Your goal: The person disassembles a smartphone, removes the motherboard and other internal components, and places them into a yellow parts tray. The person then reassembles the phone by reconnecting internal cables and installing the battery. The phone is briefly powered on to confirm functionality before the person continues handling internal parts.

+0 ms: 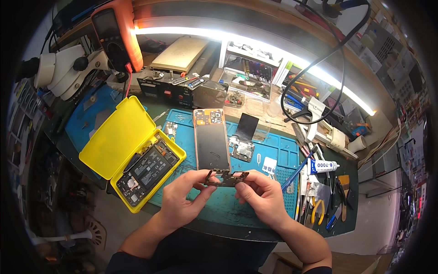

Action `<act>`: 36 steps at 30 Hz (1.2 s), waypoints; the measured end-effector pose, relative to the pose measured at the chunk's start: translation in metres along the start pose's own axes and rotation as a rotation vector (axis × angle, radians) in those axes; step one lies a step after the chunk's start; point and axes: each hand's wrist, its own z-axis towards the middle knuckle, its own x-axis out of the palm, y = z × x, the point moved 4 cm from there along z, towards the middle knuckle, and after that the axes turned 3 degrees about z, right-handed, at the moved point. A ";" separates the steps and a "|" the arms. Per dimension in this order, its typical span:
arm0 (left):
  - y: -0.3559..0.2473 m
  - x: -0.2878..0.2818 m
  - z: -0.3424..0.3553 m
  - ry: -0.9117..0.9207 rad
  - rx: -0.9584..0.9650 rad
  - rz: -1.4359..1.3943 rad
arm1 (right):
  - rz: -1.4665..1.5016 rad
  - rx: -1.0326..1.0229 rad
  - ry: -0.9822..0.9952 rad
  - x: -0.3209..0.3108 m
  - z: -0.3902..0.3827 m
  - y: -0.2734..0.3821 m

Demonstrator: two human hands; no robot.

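Both hands hold a small dark, irregularly shaped phone part (226,179) above the front of the blue work mat (283,146). My left hand (187,201) pinches its left end, and my right hand (258,201) grips its right end between thumb and fingers. Just behind the part lies a phone body (211,144) with an orange upper section and frame. To its right are a metal phone component (242,148) and a black square piece (247,126). On the left, an open yellow case (116,144) holds an opened phone (148,171) with its battery showing.
A microscope (64,73) and an orange multimeter (114,36) stand at back left, beside a boxy bench device (164,91). At right lie a glue tube (324,167), tweezers and yellow-handled pliers (318,212). A black cable (315,122) loops above the back shelves.
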 end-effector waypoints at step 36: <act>0.002 0.002 0.002 0.073 -0.073 0.000 | 0.072 0.047 -0.008 -0.005 -0.001 -0.009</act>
